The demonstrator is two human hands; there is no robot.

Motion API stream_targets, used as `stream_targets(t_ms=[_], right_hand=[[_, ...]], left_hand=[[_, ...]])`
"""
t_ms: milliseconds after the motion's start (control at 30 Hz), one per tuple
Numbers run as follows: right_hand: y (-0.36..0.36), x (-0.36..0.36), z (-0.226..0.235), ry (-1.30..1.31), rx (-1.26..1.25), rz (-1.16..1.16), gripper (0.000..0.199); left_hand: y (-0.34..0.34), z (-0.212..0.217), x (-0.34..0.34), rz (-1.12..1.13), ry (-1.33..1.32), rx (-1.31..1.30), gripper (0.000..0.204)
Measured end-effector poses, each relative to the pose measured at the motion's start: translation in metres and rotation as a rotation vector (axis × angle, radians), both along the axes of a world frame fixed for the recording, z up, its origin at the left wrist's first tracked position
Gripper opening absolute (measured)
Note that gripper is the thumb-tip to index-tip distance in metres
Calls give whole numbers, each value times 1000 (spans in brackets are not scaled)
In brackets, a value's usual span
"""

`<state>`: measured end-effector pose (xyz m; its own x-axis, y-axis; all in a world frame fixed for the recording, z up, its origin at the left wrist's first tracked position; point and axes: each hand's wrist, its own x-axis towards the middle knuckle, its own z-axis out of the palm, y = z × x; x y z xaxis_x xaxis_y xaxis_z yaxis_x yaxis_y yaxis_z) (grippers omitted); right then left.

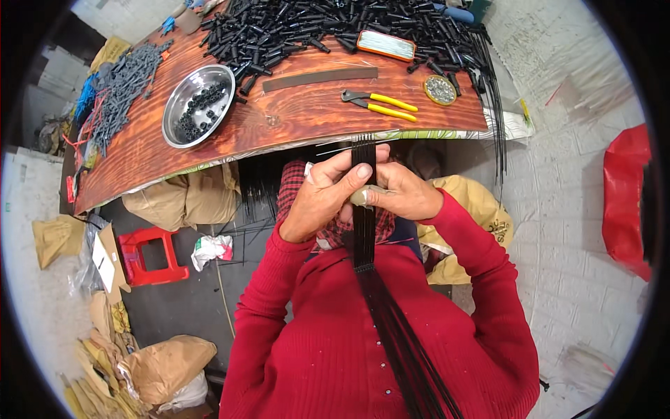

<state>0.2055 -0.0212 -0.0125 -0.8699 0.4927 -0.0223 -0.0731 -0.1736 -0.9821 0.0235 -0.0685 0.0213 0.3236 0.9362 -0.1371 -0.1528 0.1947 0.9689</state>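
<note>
In front of my red sweater, just below the table's near edge, both my hands are closed on a flat bundle of thin black rods [363,244]. My left hand [326,190] grips its left side with the thumb laid across the front. My right hand [405,192] pinches the right side; its thumb wears a dull covering. Rod tips stick up above my fingers, while the long ends fan out down over my sweater. A thin metal wire [333,151] pokes out sideways near the top of the bundle. The fingers behind the bundle are partly hidden.
The wooden table [300,119] carries yellow-handled nippers [389,106], a flat strip [319,79], a steel bowl [169,133] of black pieces, an orange-rimmed tin [386,45] of wires, a round tin [440,90], and piles of black and grey parts. A red stool [150,257] stands lower left.
</note>
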Motion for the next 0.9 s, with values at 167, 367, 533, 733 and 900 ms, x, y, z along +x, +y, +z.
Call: stream_targets(t_ms=[167,367,533,733,900], right_hand=[[0,3,3,13,-126,-24,31],[5,-2,7,-22,-153,-42,37],[11,-8,5,-29,-112,-6,35],[18,-14,5,-63,-168,14,32],[25,-14,4,-78,-157,34,34]], left_hand=[[2,-29,-8,387,-214,179,41],[11,-38,-17,502,-228,121,32],[22,-35,-21,533,-160,114,27],[32,-32,-23,517,-91,157,27],[32,-36,-24,500,-103,137,25]])
